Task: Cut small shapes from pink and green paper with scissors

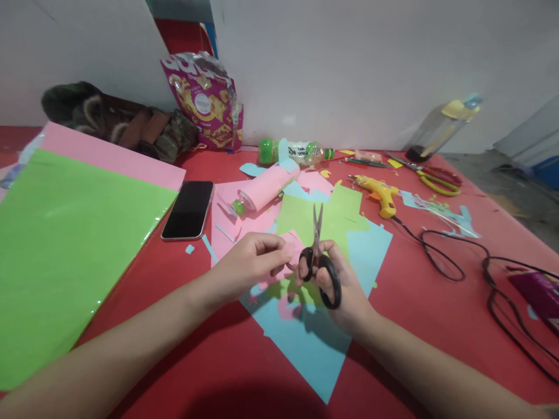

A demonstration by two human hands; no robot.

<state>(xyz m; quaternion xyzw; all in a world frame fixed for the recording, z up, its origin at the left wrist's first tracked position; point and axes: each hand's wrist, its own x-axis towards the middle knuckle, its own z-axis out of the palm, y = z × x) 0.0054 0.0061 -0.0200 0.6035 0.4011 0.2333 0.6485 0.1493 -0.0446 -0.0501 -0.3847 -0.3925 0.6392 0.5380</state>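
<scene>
Black-handled scissors (331, 282) are in my right hand (347, 285), with fingers through the loops. Their blades point up and away, parted slightly. My left hand (251, 262) pinches a small piece of pink paper (292, 241) just left of the scissors; the blades are not touching it. Below both hands lie blue paper (323, 361) and green paper (318, 215), with pink scraps (288, 305) on top. Beyond my left hand, a bottle wrapped in pink paper (271, 186) lies on its side.
On the red table (174, 361) are a phone (188, 210), a stack of coloured sheets (78, 233), a yellow glue gun (378, 193) with a looping black cord (454, 273), and pliers (437, 177). A snack bag (203, 105), a green-capped bottle (301, 152) and a clear bottle (441, 131) stand or lie along the wall.
</scene>
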